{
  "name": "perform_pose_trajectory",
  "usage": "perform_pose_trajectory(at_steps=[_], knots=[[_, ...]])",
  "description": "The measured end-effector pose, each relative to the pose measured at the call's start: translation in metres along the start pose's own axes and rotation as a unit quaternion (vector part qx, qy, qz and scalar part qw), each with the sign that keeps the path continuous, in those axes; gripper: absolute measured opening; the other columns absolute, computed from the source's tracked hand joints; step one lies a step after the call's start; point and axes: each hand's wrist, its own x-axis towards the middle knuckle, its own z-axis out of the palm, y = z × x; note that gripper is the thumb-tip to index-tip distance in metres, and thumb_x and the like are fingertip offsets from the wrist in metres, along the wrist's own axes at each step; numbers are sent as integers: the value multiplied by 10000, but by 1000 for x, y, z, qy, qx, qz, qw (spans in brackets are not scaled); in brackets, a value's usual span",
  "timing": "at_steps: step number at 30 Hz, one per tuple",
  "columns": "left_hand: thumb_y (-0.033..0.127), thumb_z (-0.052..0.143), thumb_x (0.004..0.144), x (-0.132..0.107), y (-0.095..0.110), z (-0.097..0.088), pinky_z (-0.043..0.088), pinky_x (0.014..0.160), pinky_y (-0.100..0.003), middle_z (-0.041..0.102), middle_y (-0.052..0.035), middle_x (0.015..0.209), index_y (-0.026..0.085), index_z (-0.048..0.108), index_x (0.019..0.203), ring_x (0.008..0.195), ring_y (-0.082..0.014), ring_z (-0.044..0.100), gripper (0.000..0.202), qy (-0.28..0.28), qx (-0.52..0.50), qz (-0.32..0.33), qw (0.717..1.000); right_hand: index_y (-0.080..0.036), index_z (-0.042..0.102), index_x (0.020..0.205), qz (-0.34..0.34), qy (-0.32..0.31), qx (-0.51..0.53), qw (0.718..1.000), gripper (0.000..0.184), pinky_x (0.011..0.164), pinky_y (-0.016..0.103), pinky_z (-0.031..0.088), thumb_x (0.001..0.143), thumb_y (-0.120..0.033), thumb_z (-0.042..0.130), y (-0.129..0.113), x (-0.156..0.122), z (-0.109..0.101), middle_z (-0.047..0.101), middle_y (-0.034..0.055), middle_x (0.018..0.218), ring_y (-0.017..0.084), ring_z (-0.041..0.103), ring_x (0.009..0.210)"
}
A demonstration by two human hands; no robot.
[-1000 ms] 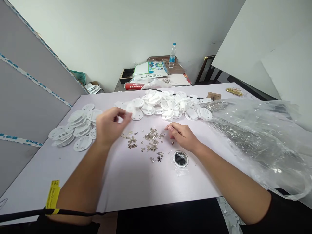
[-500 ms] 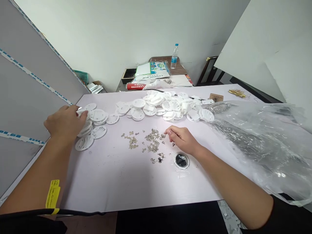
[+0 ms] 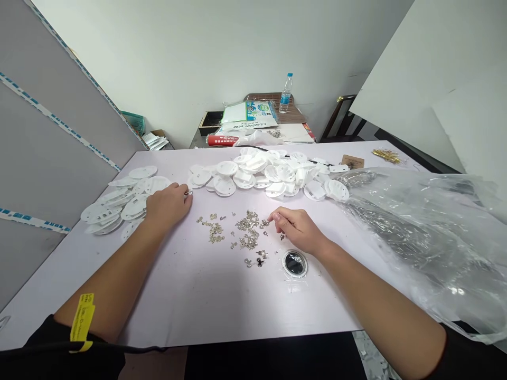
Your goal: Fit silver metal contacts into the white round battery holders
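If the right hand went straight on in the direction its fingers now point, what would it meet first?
Most likely the nearest small silvery metal pieces, just past the fingertips of the right hand. Depth is unclear, so it might pass slightly above them.

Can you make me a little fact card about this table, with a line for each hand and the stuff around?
Left hand: at the right edge of the left pile of white discs; what its fingers grip, if anything, is hard to tell. The hand is here
Right hand: fingers curled, beside the small metal pieces. The hand is here
Far side of table: a bigger heap of white discs
Near right hand: a round, dark-centred thing
Right side: see-through plastic
Behind table: upright bottle
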Motion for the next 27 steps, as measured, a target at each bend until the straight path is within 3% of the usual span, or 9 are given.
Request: perform_pose_trajectory(at_steps=[8, 12, 15, 19, 24, 27], knots=[[425, 396, 918, -3, -18, -3, 464, 662, -444, 640, -127, 1167, 211, 621, 1005, 987, -366, 621, 323, -41, 29, -70, 996, -178, 695, 967, -4, -7, -10, 1000, 463, 551, 268, 387, 1021, -526, 394, -2, -1, 0, 599, 5, 670, 118, 503, 566], [465, 419, 904, -2, -18, -9, 482, 707, -473, 622, -148, 1226, 207, 612, 1102, 1039, -397, 608, 378, -33, 20, -95, 995, -178, 697, 960, -5, -6, -6, 1000, 458, 556, 271, 388, 1025, -511, 390, -3, 0, 0, 600, 4, 676, 114, 490, 562], [504, 449, 889, 8, -10, -13, 499, 760, -484, 633, -111, 1249, 256, 604, 1173, 1073, -382, 605, 407, -23, -28, -74, 997, -176, 696, 948, -9, -9, -8, 1000, 452, 561, 271, 392, 1026, -502, 393, -2, 0, 1, 595, 2, 667, 115, 497, 567], [491, 560, 833, 29, 6, -11, 515, 802, -459, 645, -80, 1264, 314, 570, 1284, 1095, -349, 613, 484, -58, -79, -33, 995, -173, 695, 947, -10, -9, -6, 1000, 452, 590, 271, 414, 1026, -504, 397, -2, 0, 0, 590, 2, 655, 129, 556, 619], [515, 527, 862, 43, 19, -3, 512, 800, -448, 660, -114, 1255, 262, 610, 1241, 1114, -354, 607, 463, -42, -74, -50, 995, -170, 696, 935, -14, -4, -10, 1000, 468, 576, 272, 397, 1027, -510, 388, -3, -1, -1, 598, 5, 662, 121, 530, 582], [549, 495, 876, 39, 19, -2, 502, 755, -430, 673, -119, 1212, 247, 644, 1152, 1074, -354, 621, 435, -17, -59, -18, 998, -174, 695, 944, -14, -5, -12, 1000, 465, 575, 276, 395, 1028, -507, 382, -3, 0, -1, 602, 10, 669, 126, 521, 583]])
